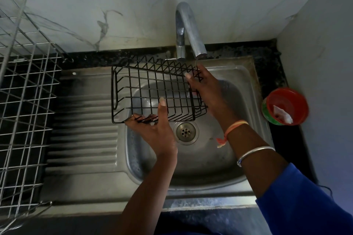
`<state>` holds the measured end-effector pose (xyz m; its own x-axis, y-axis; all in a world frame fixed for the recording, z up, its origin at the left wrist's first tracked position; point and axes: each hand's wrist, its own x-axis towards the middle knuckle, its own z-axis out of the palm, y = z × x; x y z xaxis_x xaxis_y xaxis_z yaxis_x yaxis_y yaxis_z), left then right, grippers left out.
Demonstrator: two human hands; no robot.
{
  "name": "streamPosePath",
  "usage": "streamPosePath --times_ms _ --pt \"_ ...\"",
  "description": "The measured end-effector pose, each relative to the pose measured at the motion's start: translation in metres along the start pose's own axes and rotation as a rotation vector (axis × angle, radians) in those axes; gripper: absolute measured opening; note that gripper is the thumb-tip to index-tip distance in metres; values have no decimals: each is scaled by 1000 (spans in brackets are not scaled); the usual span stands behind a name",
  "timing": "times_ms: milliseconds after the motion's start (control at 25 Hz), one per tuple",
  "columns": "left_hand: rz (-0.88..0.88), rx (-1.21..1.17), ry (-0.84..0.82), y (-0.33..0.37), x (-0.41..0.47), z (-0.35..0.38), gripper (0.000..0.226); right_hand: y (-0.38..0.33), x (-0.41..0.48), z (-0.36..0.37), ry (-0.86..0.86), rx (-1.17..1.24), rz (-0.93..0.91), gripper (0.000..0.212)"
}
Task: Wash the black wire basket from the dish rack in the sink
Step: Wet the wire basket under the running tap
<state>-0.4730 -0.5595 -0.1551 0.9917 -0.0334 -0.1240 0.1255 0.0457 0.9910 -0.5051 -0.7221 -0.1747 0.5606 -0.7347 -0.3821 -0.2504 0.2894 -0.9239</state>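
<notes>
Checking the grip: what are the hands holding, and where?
The black wire basket: left hand grips its near edge, right hand its right end.

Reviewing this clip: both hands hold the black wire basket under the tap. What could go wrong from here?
1. The left hand grips the black wire basket by thin wires on its near edge, the right hand by its end; once wet, it might slip into the steel sink.
2. Its far rim sits close to the curved chrome tap and could knock it.
3. The right forearm passes near the red plastic bowl.
</notes>
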Motion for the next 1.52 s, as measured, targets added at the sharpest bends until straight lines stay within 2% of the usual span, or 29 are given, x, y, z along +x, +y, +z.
streamPosePath --times_ms 120,200,280,360,440,480,600,680,760,800,880,1000,1080,1200,1400,1520 --pt "12 -14 -1 1 -4 0 54 -15 1 11 205 72 65 31" --pt "26 -10 -7 4 -7 0 57 -19 -1 15 256 -6 77 32" --pt "42 3 -4 3 -2 -1 57 -16 -8 16 141 -78 51 35" --pt "66 -11 4 4 8 -3 52 -9 -18 9 -75 46 53 50" --pt "54 -29 13 6 13 -5 49 -2 -24 0 -200 178 39 59" --pt "39 -35 18 7 12 -4 48 0 -23 -2 -176 175 22 55" --pt "-36 -88 50 8 7 4 51 -12 -15 6 70 108 54 35" --pt "-81 -112 75 8 9 7 55 -24 -10 13 161 140 102 36" --pt "-99 -114 96 10 13 7 58 -27 -2 13 175 162 120 35" --pt "-90 -117 100 12 15 7 58 -25 -1 10 126 170 115 33" --pt "-44 -127 102 15 22 7 54 -11 -6 1 -90 252 77 38" --pt "-50 -150 94 18 33 6 46 9 -23 -21 -428 448 24 70" --pt "-68 -137 97 17 35 5 46 13 -28 -27 -506 451 17 81" --pt "-88 -99 88 15 32 4 49 6 -23 -21 -316 421 85 88" --pt "-2 -44 -36 13 29 -3 54 -13 -11 -2 9 188 209 39" --pt "-3 52 -128 2 12 -6 66 -18 -7 -2 147 41 307 46"
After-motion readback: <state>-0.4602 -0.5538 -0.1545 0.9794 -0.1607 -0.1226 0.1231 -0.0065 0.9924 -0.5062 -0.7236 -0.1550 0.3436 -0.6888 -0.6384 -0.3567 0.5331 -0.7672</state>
